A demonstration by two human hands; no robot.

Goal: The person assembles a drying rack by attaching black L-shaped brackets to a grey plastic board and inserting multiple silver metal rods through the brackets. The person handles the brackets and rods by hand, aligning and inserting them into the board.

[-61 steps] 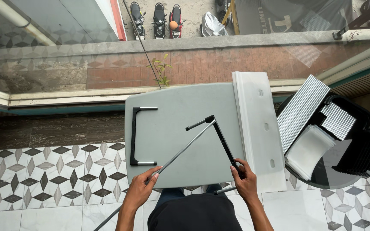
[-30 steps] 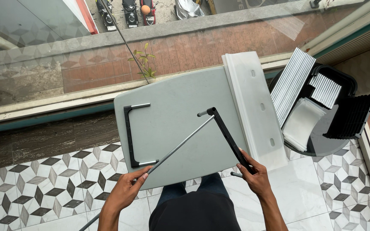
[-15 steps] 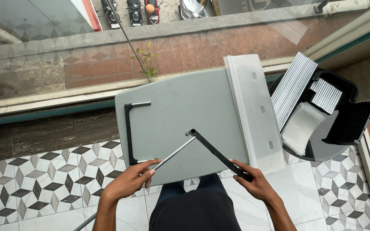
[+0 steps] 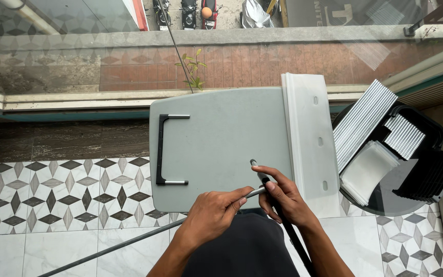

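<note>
The person's left hand [image 4: 212, 214] is curled closed around the end of a thin grey metal rod [image 4: 129, 242], which runs from the fingers down and to the left across the tiled floor [image 4: 52, 205] toward the bottom edge of the view. The right hand [image 4: 282, 197] is also closed, thumb and fingers pinched around a black bar [image 4: 294, 241] near its upper end; the bar slants from the hand down past the wrist to the lower edge of the picture. A short grey-and-black tip [image 4: 255, 167] sticks up beyond the right fingers and lies over the grey board [image 4: 216, 138]. The two hands meet just in front of the board's near edge, fingertips almost touching, where rod and bar come together. The grey board lies flat in front of the person, with a black U-shaped handle [image 4: 163, 150] fixed near its left side. Along its right edge rests a long white panel [image 4: 311, 138] with small slots. Further right, a round black tray [image 4: 426, 128] holds a bundle of white ribbed slats [image 4: 360, 123], folded white sheets [image 4: 367, 172] and a stack of black ribbed pieces [image 4: 434, 177]. Whether the rod and the bar are joined cannot be told.
</note>
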